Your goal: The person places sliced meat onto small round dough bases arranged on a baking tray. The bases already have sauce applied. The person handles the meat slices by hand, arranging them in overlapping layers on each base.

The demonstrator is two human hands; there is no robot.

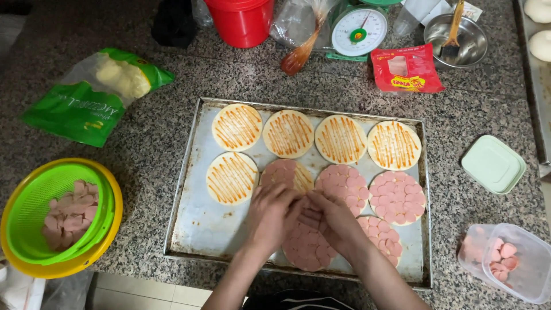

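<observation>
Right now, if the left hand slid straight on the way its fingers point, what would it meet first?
Probably the half-covered dough round just beyond the left hand, its fingers pointing up and right; height above the tray is unclear.

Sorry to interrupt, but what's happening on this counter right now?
A person is topping small round dough bases on a metal baking tray with pink sausage slices. The left hand and right hand meet over the bases in the tray's front rows. Four bases in the back row carry only orange sauce stripes; several nearer ones are already covered. More slices wait in a green colander on the left and a clear tub on the right.
</observation>
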